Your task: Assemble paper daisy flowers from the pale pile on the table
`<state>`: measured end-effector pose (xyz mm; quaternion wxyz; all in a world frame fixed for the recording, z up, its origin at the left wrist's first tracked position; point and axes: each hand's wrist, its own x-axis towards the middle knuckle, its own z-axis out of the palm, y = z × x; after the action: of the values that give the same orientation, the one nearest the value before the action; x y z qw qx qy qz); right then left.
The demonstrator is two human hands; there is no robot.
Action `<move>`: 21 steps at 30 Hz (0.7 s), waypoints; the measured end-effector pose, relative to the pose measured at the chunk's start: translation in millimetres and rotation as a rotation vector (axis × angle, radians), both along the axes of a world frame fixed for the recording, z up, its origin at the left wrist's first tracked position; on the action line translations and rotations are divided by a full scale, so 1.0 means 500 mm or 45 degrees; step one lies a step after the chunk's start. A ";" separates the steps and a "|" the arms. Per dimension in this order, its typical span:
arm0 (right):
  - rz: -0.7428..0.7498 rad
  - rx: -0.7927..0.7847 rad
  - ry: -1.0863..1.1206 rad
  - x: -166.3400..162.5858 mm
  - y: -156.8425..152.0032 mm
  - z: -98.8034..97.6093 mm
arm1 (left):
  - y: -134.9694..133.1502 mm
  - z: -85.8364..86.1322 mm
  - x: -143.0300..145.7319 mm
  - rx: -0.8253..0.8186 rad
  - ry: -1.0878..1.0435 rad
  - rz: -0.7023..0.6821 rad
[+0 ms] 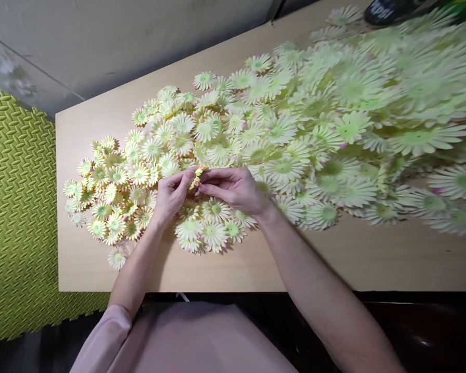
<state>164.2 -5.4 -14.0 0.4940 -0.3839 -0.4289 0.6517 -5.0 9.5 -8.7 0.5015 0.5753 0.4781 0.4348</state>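
A wide heap of pale yellow-green fabric daisy flowers (pixel 256 129) covers the light wooden table (pixel 353 259). Over the heap's near edge, my left hand (pixel 173 194) and my right hand (pixel 235 187) meet, fingertips pinched together on one small folded flower piece (pixel 197 177) with yellow and pinkish petals. Both hands hover just above the loose flowers lying beneath them. My forearms reach in from the bottom of the view; a pink sleeve covers the left upper arm.
A green textured foam mat (pixel 15 217) lies on the floor to the left. A grey wall (pixel 120 41) runs behind the table. A dark object (pixel 388 10) sits at the far top right. The flower heap at the right is blurred.
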 end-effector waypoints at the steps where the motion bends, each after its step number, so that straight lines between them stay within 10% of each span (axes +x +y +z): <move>1: 0.003 -0.006 0.007 0.000 0.000 0.001 | 0.000 0.000 0.000 0.002 0.000 -0.005; 21: -0.031 0.074 -0.024 -0.001 -0.004 -0.004 | 0.002 -0.001 0.001 0.054 0.006 -0.045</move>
<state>163.5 -7.2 -16.0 0.5088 -0.3806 -0.4477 0.6291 -4.6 10.4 -9.4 0.4957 0.5952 0.4595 0.4346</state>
